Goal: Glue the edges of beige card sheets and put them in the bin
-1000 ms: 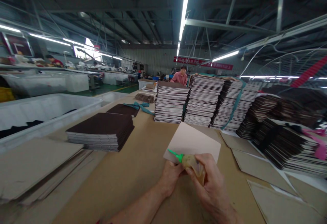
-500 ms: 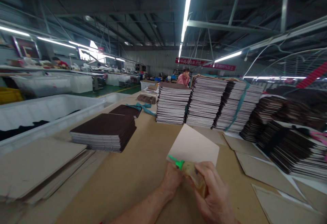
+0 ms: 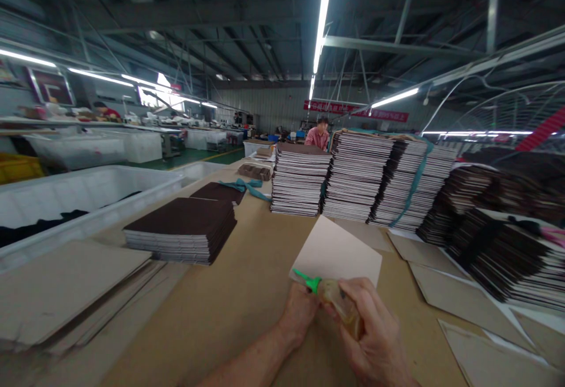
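My right hand [image 3: 373, 328] is wrapped round a yellowish bottle [image 3: 338, 304] with a green nozzle [image 3: 309, 281], tilted so that the nozzle points left. The nozzle lies over the near left corner of a pale, angular sheet [image 3: 342, 251]. Just below that corner is my left hand [image 3: 302, 310], close to the sheet and beside the bottle. Its fingers are mostly hidden, so its hold on the sheet cannot be made out. Beneath everything is a brown-covered table [image 3: 212, 316].
Dark brown stacked pieces [image 3: 176, 228] lie at left, near a white bin [image 3: 141, 198]. Tall stacks [image 3: 300, 181] stand behind the sheet. Flat boards [image 3: 468, 298] lie at right, more boards [image 3: 66, 287] at left. A person [image 3: 318, 135] is behind the stacks.
The view has shifted slightly. The bottle and my right hand sit a little further right and lower; my left hand stays beside the sheet's near corner.
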Available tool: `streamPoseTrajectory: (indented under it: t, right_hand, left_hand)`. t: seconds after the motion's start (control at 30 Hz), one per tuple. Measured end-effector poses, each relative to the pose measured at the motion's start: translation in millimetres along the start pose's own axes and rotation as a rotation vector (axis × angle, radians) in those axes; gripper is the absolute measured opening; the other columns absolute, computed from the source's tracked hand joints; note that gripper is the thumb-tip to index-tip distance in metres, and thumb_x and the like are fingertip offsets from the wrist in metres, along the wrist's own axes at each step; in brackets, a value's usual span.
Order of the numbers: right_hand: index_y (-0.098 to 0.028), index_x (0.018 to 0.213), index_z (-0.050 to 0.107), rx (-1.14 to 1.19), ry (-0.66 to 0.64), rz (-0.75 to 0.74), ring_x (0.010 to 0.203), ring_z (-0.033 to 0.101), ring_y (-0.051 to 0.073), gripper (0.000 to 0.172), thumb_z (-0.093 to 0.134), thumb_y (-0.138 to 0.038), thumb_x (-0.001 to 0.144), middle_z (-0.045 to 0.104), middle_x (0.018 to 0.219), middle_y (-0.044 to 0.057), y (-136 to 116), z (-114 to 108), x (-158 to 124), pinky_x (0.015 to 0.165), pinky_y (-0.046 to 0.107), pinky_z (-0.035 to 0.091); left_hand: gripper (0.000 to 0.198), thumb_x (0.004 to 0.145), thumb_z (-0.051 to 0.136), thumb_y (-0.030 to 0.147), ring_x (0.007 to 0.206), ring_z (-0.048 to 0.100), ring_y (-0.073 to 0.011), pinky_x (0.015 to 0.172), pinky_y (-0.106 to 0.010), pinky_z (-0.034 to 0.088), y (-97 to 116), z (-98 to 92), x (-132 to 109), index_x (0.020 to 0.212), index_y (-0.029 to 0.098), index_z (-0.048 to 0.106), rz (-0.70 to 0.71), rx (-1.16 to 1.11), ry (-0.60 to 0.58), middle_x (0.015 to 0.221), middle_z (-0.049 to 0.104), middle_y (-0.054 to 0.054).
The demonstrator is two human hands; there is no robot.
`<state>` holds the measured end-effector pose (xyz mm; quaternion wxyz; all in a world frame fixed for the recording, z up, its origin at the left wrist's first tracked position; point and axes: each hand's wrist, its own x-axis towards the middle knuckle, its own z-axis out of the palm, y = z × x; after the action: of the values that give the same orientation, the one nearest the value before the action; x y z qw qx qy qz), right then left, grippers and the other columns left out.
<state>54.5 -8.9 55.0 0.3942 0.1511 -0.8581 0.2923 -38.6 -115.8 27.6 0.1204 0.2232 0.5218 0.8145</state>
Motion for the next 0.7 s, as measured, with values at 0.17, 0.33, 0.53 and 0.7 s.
streamPoseTrajectory:
  t: [0.17, 0.33, 0.53, 0.7]
  right_hand:
    - [-0.021, 0.114, 0.049, 0.036, -0.031, 0.009, 0.087, 0.056, 0.02, 0.023, 0.052, -0.025, 0.091, 0.053, 0.099, 0.008, 0.5, -1.0, 0.7, 0.07, 0.029, 0.049]
    - [-0.02, 0.113, 0.049, 0.006, 0.01, 0.011, 0.084, 0.057, 0.019, 0.023, 0.053, -0.026, 0.091, 0.053, 0.098, 0.008, 1.3, 2.9, -3.1, 0.067, 0.028, 0.049]
    - [-0.02, 0.114, 0.049, -0.069, 0.109, 0.024, 0.088, 0.057, 0.018, 0.026, 0.056, -0.03, 0.091, 0.053, 0.1, 0.007, 7.6, -4.5, 5.0, 0.071, 0.028, 0.049]
    - [-0.02, 0.113, 0.05, -0.105, 0.175, 0.007, 0.089, 0.056, 0.017, 0.026, 0.058, -0.029, 0.09, 0.053, 0.099, 0.006, 10.9, -13.0, 13.6, 0.072, 0.026, 0.048]
  left_hand:
    - [0.027, 0.064, 0.075, 0.039, 0.077, 0.06, -0.0231, 0.072, -0.031, 0.049, 1.6, 1.1, -0.7, 0.08, 0.019, 0.069, -0.014, 0.008, 0.028, 0.082, 0.07, -0.006]
    - [0.021, 0.068, 0.071, 0.035, 0.076, 0.06, -0.021, 0.076, -0.03, 0.048, 1.5, 1.3, -0.5, 0.082, 0.019, 0.069, 0.016, 0.015, 0.01, 0.083, 0.07, -0.005]
    - [0.027, 0.073, 0.067, 0.027, 0.082, 0.06, -0.0223, 0.074, -0.03, 0.049, -6.3, -1.1, -1.4, 0.098, 0.017, 0.066, -0.072, 0.019, 0.005, 0.093, 0.069, -0.008]
    - [0.028, 0.079, 0.064, 0.028, 0.073, 0.06, -0.0199, 0.065, -0.029, 0.049, -18.4, -4.9, 1.0, 0.103, 0.014, 0.062, -0.1, 0.025, -0.016, 0.089, 0.068, -0.008]
